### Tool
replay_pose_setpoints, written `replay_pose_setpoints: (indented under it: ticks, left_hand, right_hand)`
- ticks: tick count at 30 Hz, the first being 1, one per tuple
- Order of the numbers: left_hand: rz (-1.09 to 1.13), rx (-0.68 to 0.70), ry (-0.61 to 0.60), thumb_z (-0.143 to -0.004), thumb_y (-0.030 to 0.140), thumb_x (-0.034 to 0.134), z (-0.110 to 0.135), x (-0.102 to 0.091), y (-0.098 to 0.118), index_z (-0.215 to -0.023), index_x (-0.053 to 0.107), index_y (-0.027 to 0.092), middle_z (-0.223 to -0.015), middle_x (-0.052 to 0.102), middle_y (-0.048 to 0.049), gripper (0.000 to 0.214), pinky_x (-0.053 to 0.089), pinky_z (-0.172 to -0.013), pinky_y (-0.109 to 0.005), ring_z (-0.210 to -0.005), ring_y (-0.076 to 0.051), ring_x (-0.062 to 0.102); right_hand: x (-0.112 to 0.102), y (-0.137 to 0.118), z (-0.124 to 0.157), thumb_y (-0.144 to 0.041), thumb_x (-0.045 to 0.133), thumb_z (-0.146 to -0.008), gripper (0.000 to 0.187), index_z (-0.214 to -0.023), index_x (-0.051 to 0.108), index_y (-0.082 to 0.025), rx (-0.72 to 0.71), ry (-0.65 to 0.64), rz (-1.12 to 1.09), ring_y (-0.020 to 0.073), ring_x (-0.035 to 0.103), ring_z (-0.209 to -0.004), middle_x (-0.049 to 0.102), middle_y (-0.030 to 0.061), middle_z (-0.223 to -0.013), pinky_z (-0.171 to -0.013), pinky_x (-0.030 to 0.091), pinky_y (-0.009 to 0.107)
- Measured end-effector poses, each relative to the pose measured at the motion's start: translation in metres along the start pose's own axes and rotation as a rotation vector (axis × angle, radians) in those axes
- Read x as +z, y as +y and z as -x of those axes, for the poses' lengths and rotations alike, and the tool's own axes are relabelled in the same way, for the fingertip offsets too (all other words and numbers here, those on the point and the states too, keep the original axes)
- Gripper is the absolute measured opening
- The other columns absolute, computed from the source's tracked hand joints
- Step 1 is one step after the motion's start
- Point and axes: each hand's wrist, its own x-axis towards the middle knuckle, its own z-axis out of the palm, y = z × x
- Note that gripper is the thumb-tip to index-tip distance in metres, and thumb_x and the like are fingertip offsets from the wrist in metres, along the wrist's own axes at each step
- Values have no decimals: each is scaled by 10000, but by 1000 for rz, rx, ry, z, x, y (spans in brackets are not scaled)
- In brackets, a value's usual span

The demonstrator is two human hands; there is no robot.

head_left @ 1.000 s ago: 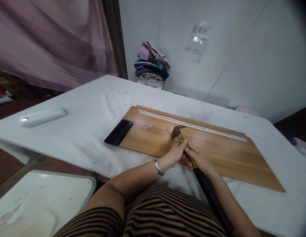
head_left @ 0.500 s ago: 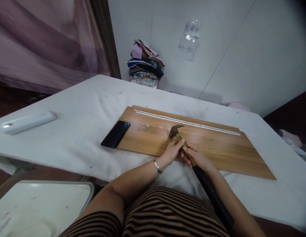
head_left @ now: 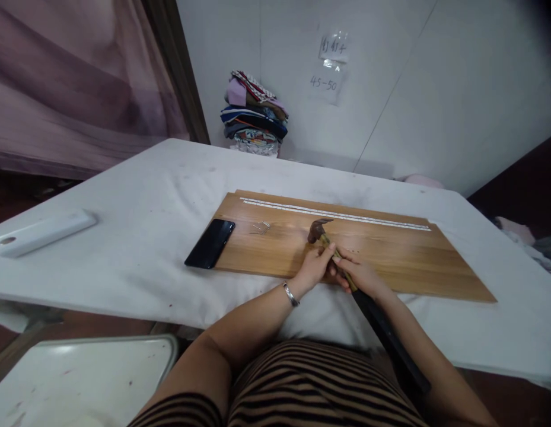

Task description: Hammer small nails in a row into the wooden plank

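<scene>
A claw hammer [head_left: 376,317] with a rusty head, a yellowish neck and a black grip lies slantwise across both my hands, its head pointing away from me. My left hand [head_left: 317,265] is closed on the neck just below the head. Close beside it, my right hand [head_left: 360,271] is wrapped round the neck above the black grip. Under the hammer is a wooden board [head_left: 408,261]. Several loose nails [head_left: 261,226] lie on the board left of the hammer head, and a few small dark marks show right of my hands.
Two white measuring strips [head_left: 333,214] run along the board's far edge. A black phone [head_left: 210,244] overlaps its left end. On the white-covered table [head_left: 137,237] lies a long white object [head_left: 46,231]. Folded clothes [head_left: 255,115] are stacked by the wall. A white stool [head_left: 88,379] stands lower left.
The view has shifted slightly. Both hands keep their hold on the hammer, which stays in nearly the same place over the board.
</scene>
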Motion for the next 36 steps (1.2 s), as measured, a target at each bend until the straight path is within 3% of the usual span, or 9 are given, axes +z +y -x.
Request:
replay_pose_setpoints:
  ticks: [7,20,36]
  left_hand:
    - [-102,21,37,-815,707,376,-2,-1,-3,-576,479,170,-462,499,6,597,378,-500,-203,-457,-91,493]
    - [-280,72,62,-874,647,312,-3,-1,-11,-590,502,183,-472,525,-10,576,367,-520,-225,-484,-117,519]
    - [-325,109,84,-909,595,256,-3,-1,-6,-593,489,196,-482,529,-9,560,375,-567,-244,-524,-135,543]
  right_hand:
    - [0,3,-4,-451,560,-801,424,-1143,520,-203,7,11,-38,46,432,-338,553,-53,-674,-287,342,170]
    - [4,-1,3,-435,558,-797,370,-1082,520,-203,25,31,-24,44,409,-331,557,-48,-677,-286,329,173]
    - [5,-10,2,-441,571,-796,400,-1112,528,-200,58,35,-5,47,420,-344,555,-41,-676,-285,343,173]
